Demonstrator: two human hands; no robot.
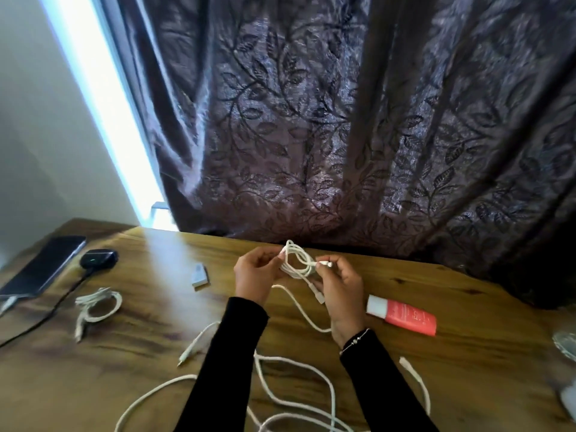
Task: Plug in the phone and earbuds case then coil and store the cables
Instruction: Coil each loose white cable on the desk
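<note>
Above the middle of the wooden table [436, 307], my left hand [254, 277] and my right hand [338, 294] hold a small coil of white cable [297, 260] between them. My right fingers pinch its plug end beside the coil. A tail of that cable hangs down to the table. At the far left lies a dark phone [43, 265] with a cable in its near end. Beside it sits a dark earbuds case [99, 258] with a black cable [53, 310] attached. A coiled white cable [98, 304] rests near them.
Loose white cables [299, 391] sprawl over the near table between my sleeves. A small white adapter [199, 275] lies left of my hands and a pink-and-white tube [402, 316] lies to the right. A dark leaf-patterned curtain [343, 120] hangs behind the table's far edge.
</note>
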